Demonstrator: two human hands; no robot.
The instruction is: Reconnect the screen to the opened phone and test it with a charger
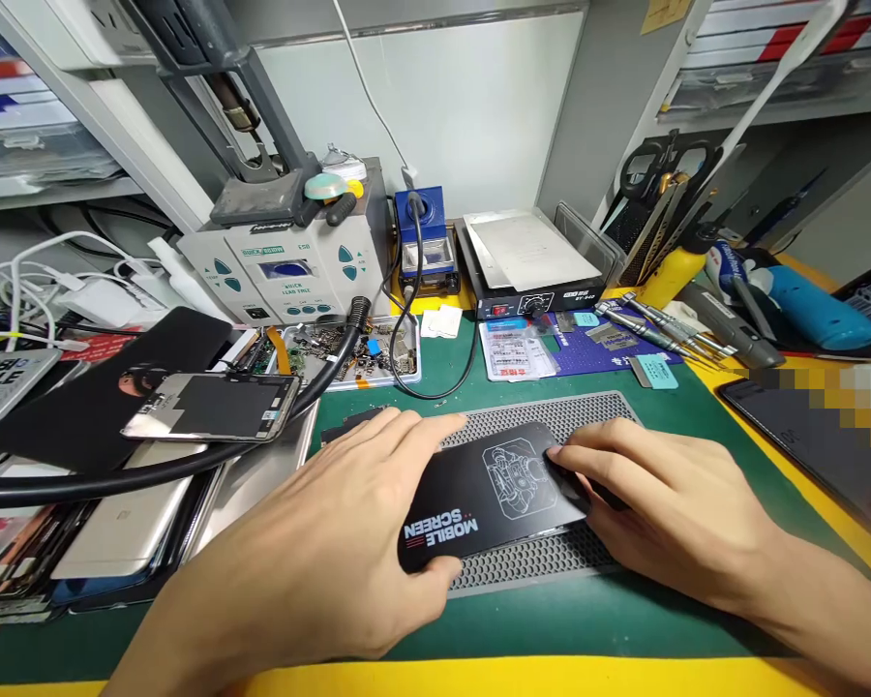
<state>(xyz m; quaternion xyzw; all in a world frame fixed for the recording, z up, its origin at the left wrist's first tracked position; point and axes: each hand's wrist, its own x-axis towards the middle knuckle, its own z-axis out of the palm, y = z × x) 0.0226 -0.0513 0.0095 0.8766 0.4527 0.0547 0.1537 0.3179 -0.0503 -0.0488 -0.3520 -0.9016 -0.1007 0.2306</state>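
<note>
Holding the black MOBILE SCREEN-printed panel (490, 494) over the grey perforated mat (595, 413), with left hand (341, 523) spread wide to grip one end and right hand (668, 513) pinching the other. Seems under way, unfinished; cannot tell remaining steps.

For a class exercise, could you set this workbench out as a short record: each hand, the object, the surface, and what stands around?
Object: flat black rectangular slab with white MOBILE SCREEN lettering, the words upside down in this view
Left hand: grips the slab's left end, fingers and thumb at opposite edges
Right hand: fingertip on the slab's right end; full grip hidden
Surface: grey perforated mat beneath the slab, on a green work mat
Back left: boxy grey rework station
Back right: yellow plastic bottle
</note>
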